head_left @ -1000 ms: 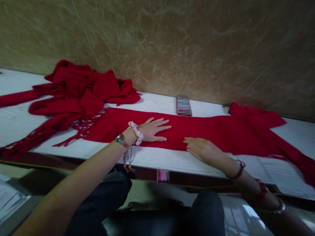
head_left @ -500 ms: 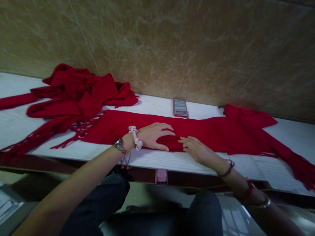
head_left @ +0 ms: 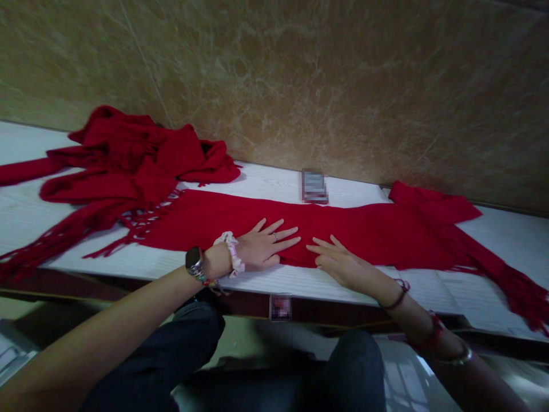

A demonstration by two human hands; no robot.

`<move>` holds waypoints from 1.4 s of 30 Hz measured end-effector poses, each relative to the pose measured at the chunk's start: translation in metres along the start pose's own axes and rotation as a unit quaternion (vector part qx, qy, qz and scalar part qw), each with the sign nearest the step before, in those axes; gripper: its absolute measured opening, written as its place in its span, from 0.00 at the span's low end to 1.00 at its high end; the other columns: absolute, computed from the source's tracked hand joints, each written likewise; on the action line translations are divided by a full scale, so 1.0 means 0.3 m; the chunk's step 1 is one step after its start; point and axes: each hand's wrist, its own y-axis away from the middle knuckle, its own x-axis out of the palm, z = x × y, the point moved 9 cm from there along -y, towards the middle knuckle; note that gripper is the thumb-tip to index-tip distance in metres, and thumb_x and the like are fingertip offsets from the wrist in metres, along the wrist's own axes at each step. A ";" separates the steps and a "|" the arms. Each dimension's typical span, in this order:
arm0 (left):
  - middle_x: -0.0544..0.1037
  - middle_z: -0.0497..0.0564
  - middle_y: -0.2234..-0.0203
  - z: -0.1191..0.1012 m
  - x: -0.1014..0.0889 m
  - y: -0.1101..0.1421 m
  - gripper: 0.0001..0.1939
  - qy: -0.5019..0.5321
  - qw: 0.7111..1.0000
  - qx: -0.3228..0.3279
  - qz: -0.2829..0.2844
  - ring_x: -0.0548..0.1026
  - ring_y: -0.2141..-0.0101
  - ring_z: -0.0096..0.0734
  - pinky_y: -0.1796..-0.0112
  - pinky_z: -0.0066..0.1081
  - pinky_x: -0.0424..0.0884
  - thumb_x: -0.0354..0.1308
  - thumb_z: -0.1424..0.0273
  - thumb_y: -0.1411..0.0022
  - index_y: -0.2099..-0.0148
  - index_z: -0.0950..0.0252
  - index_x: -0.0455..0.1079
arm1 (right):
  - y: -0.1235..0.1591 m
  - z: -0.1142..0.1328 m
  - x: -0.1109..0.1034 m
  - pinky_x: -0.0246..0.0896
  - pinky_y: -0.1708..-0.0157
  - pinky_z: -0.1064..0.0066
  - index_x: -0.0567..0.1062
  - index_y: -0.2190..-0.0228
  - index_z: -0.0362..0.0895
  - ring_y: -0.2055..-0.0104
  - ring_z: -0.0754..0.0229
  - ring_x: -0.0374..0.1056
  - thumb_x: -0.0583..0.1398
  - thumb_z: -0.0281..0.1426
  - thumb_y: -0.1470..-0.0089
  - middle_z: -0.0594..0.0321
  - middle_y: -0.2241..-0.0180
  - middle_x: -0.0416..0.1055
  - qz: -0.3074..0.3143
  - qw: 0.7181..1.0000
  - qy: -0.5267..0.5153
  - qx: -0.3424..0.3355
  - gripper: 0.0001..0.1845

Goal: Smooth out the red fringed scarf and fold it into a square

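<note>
A red scarf (head_left: 364, 229) with fringed ends lies stretched lengthwise along the white tabletop (head_left: 266, 183). Palm down, my left hand (head_left: 261, 246) rests on its middle with the fingers spread. Just to the right, my right hand (head_left: 338, 257) lies at the scarf's near edge, its fingers extended and apart. A small gap separates the two sets of fingertips. Neither hand grips anything. At the right, part of the red cloth is folded over toward the wall, and fringe trails down to the table's near edge.
A rumpled heap of red scarves (head_left: 141, 154) with loose fringe sits at the left. Against the wall side lies a small blurred-out rectangular item (head_left: 314, 187). Behind the table rises a brown marbled wall (head_left: 274, 80). My knees (head_left: 358, 366) are below the near edge.
My left hand has turned flatter and spread its fingers over the scarf, its thumb drawn in. My right hand's fingers have opened out slightly. The scarf lies nearly the same.
</note>
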 end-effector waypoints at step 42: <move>0.47 0.49 0.39 -0.050 -0.016 -0.012 0.21 0.048 0.999 -0.021 0.003 0.41 0.42 0.61 0.52 0.65 0.42 0.42 0.58 0.38 0.42 0.44 0.54 | 0.022 -0.113 -0.007 0.42 0.44 0.51 0.56 0.44 0.42 0.40 0.52 0.45 0.50 0.42 0.46 0.53 0.43 0.55 -0.013 0.984 0.018 0.177 0.30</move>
